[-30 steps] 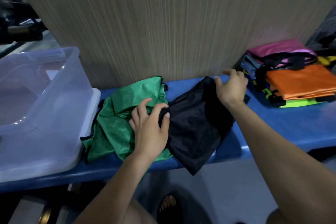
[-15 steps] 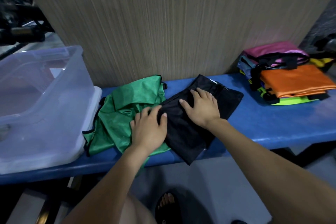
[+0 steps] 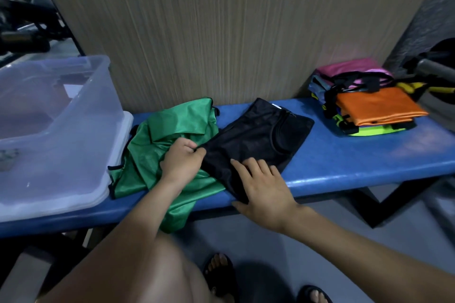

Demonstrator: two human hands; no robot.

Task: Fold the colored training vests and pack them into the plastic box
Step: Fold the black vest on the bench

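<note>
On the far left I had the clear plastic storage box (image 3: 59,115) sitting on the long blue bench (image 3: 357,162), and it looked as if no vests were packed in it. Just beside it lay the shiny green satin vest (image 3: 172,128), crumpled, one corner spilling over the bench's front edge. My left hand (image 3: 181,163) rested on that green cloth, its fingers curled and pinching the near left corner of the black mesh vest (image 3: 256,140). That black one lay partly folded mid-bench, overlapping the green. I judged it light, limp and slippery, so corners and hems were the places to hold. My right hand (image 3: 264,194) lay flat with fingers spread, pressing its front edge down. Far right, well apart, sat the stack of folded vests (image 3: 369,103), orange and pink on top.
</note>
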